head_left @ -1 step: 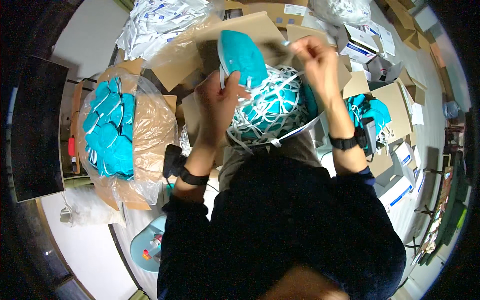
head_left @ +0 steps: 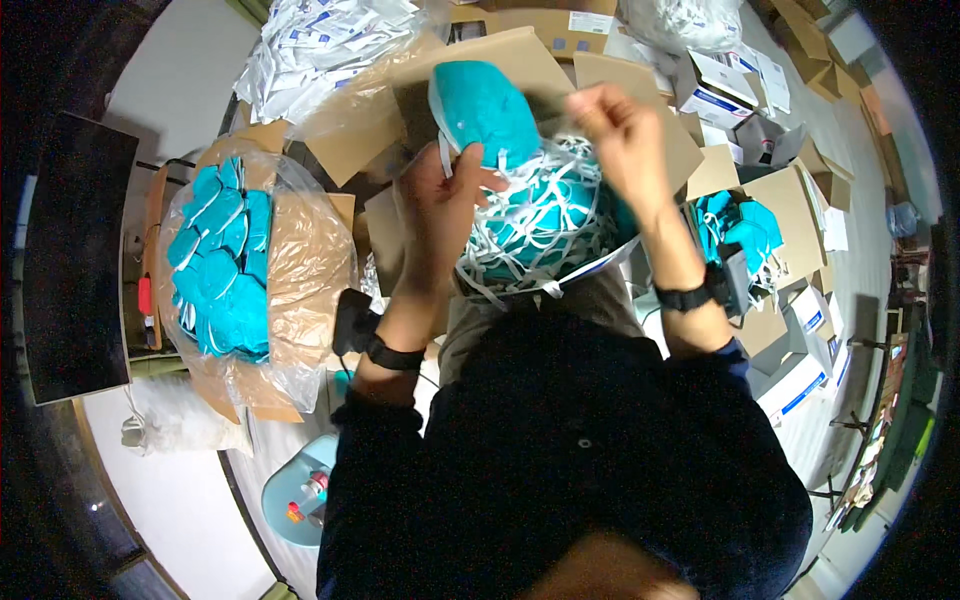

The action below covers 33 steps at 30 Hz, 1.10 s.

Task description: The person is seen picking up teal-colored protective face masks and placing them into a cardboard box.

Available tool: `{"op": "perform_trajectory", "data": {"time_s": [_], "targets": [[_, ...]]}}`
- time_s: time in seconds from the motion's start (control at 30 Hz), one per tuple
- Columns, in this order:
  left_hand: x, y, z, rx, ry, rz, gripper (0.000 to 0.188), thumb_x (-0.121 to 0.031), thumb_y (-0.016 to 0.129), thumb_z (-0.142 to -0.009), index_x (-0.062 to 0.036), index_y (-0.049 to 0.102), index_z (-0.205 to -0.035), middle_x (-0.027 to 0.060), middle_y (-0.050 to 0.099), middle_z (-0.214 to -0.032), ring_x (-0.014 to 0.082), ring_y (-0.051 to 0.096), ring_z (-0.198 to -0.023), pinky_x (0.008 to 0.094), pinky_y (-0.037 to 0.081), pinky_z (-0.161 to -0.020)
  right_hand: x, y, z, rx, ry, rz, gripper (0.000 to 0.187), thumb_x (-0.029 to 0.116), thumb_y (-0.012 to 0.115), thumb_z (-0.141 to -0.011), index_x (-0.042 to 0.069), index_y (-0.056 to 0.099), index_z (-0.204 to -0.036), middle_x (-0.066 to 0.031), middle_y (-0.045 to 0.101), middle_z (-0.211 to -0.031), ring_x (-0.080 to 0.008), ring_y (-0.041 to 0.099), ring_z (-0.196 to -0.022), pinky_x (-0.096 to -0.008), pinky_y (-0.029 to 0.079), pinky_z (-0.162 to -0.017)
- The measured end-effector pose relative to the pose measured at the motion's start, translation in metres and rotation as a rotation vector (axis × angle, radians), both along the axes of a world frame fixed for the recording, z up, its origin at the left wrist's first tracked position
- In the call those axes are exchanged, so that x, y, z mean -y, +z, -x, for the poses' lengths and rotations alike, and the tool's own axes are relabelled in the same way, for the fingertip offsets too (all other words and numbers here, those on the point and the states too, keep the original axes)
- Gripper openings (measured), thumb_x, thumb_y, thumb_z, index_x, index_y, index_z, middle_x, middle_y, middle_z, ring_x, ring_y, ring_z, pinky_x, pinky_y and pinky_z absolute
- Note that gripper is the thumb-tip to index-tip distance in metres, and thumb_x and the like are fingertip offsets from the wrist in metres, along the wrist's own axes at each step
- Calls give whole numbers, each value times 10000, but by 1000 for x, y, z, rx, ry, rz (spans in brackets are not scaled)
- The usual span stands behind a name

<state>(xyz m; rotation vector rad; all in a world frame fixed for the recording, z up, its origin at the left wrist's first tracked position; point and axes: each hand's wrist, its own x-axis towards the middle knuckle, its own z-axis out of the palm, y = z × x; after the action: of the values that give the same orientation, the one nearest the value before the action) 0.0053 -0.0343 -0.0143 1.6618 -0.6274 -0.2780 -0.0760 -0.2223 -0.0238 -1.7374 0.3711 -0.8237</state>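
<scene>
My left hand (head_left: 440, 205) pinches a teal face mask (head_left: 488, 108) by its lower edge and holds it up over an open cardboard box. A white strap hangs beside the thumb. To the right of that mask, my right hand (head_left: 625, 135) is raised with thumb and fingers pressed together. Its fingertips are blurred, so whatever they grip cannot be made out. Below both hands, a heap of teal masks (head_left: 548, 205) with tangled white straps fills the box in front of my lap.
On the left stands a carton lined with a clear plastic bag (head_left: 315, 270), holding teal masks (head_left: 222, 260). More teal masks (head_left: 750, 228) lie in a box at right. White packets (head_left: 340, 45) are heaped at the far left. A blue stool (head_left: 285, 485) bears a bottle.
The mask in my left hand has tilted slightly and turned more of its face toward me. My right hand has shifted a little, its fingertips slightly lower.
</scene>
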Motion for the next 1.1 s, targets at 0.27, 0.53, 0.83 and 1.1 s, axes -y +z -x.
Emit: {"op": "perform_trajectory", "data": {"time_s": [0.27,0.53,0.83,1.1], "targets": [[22,-19,0,-64,12,183,95,-109,595,-906,-19,626,-907,4,615,-690,54,541,-604,216,421,-551,-40,0,7,-221,295,-315,167,79,749,-805,-12,622,-864,-30,623,-702,-111,554,-611,-273,450,-559],[5,-14,-3,142,312,281,111,-105,563,-923,-47,561,-829,-14,531,-677,75,474,-595,237,373,-525,4,-37,6,-197,-205,392,61,-12,644,-793,17,603,-758,-177,646,-744,-231,656,-671,-338,491,-612],[-11,-36,-11,193,-199,33,236,-39,622,-848,45,524,-1046,70,533,-787,115,499,-632,254,439,-583,-12,1,1,134,159,209,579,18,745,-742,104,545,-1278,-85,606,-1179,-175,614,-953,-277,486,-786],[0,-29,-15,-121,-40,9,331,-271,517,-964,31,545,-1096,77,619,-858,141,596,-692,237,473,-637,0,-12,2,26,240,-224,73,97,659,-888,36,638,-924,27,606,-690,-32,496,-567,-192,389,-515]]}}
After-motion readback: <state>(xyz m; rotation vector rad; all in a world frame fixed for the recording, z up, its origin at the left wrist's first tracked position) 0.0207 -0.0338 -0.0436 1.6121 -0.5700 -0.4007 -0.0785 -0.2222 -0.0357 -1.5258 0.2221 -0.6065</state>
